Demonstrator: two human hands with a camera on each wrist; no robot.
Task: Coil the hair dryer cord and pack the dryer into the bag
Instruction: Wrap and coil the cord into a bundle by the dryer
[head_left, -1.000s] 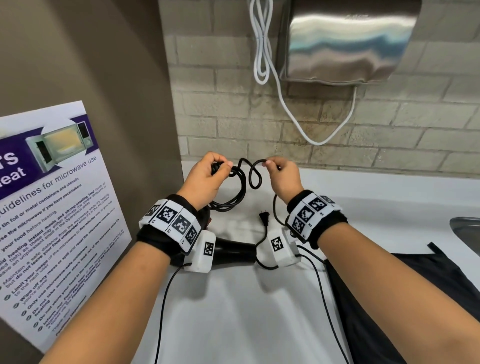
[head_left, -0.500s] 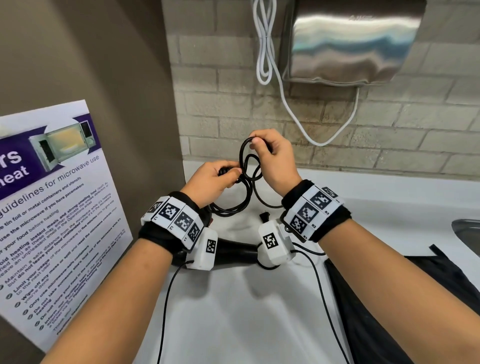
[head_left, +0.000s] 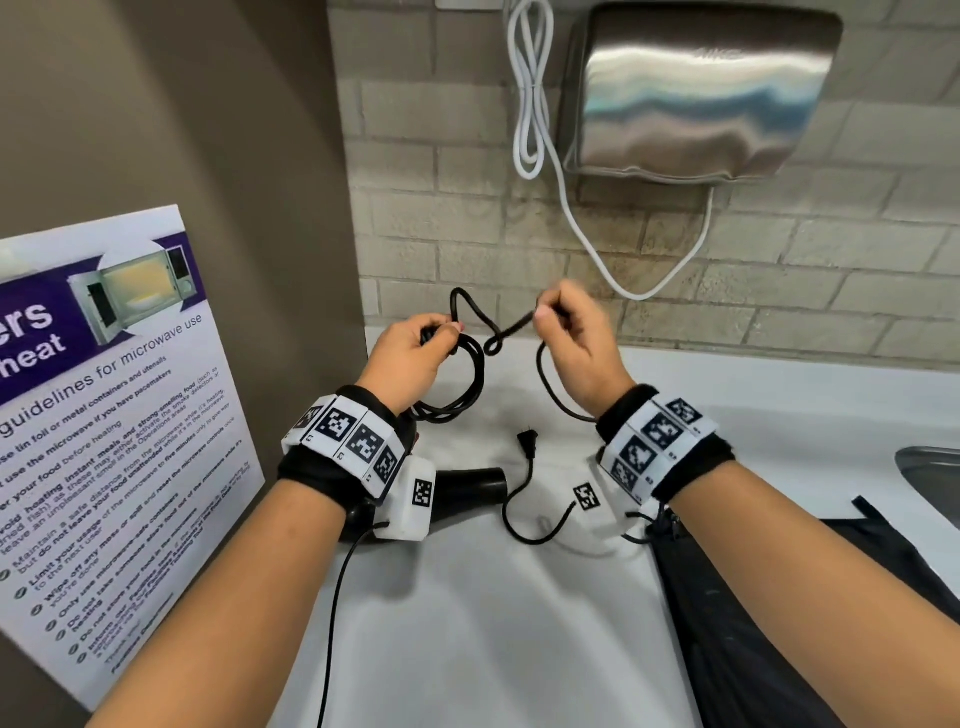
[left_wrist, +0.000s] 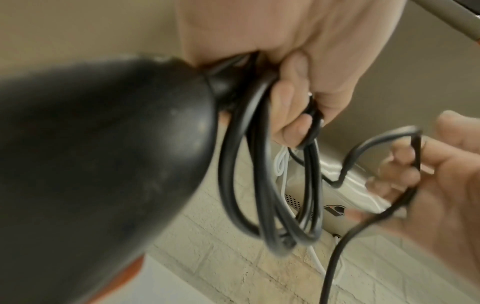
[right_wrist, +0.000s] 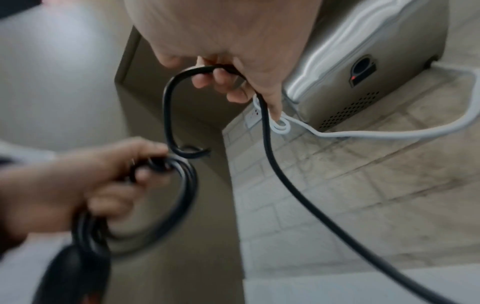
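Note:
My left hand (head_left: 415, 353) grips a bundle of black cord loops (head_left: 470, 382) that hangs below it; the same loops (left_wrist: 262, 185) fill the left wrist view beside the black hair dryer body (left_wrist: 103, 164). My right hand (head_left: 571, 338) pinches the free cord (head_left: 511, 328) a short way to the right, with a small twisted loop between the hands. The dryer's nozzle (head_left: 480, 483) shows under my left wrist. The cord's plug (head_left: 527, 442) dangles over the white counter (head_left: 467, 623). A black bag (head_left: 779, 623) lies on the counter under my right forearm.
A steel hand dryer (head_left: 691, 93) with a white cable (head_left: 530, 104) hangs on the brick wall behind. A microwave poster (head_left: 104, 415) leans at the left. A metal sink rim (head_left: 930, 467) shows at the right edge.
My right hand moved away from the left, to the right and slightly down, drawing a fresh length of cord out. The left hand kept hold of the coil.

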